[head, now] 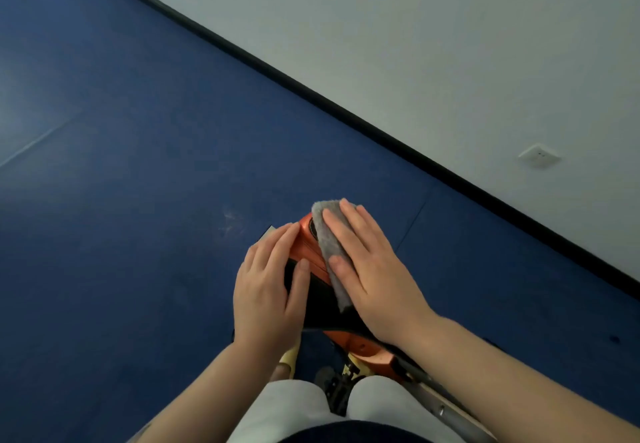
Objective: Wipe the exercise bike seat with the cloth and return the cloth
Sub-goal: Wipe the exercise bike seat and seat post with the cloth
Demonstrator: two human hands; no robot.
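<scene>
The exercise bike seat [313,271], orange at its nose and black further back, sits in the lower middle of the head view. A grey cloth [330,245] lies along its right side and over the nose. My right hand [370,269] lies flat on the cloth, fingers together, pressing it against the seat. My left hand [270,287] rests flat on the seat's left side, with the thumb across the black part. Most of the seat is hidden under both hands.
Below the seat, parts of the bike frame [374,356] show in orange, with a grey tube at lower right. Blue floor [138,165] surrounds the bike. A white wall [450,44] with black skirting and a socket [539,156] runs along the right.
</scene>
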